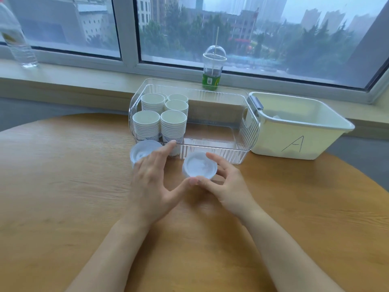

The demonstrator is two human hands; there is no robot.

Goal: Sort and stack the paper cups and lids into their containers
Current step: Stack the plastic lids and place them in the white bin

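A lidded paper cup (199, 167) stands on the wooden table (63, 186) just in front of the clear bin (242, 131). My right hand (226, 184) curls around its right side and pinches its white lid. My left hand (153, 178) is spread with straight fingers; its thumb tip touches the near rim of that lid. A second lidded cup (142, 151) stands behind my left hand, partly hidden by it. Several stacks of white paper cups (162, 116) fill the left end of the clear bin.
A cream tub marked "A" (299, 131) sits to the right of the clear bin, touching it. On the window sill stand a domed plastic drink cup with a straw (213, 69) and a water bottle (15, 36) at far left.
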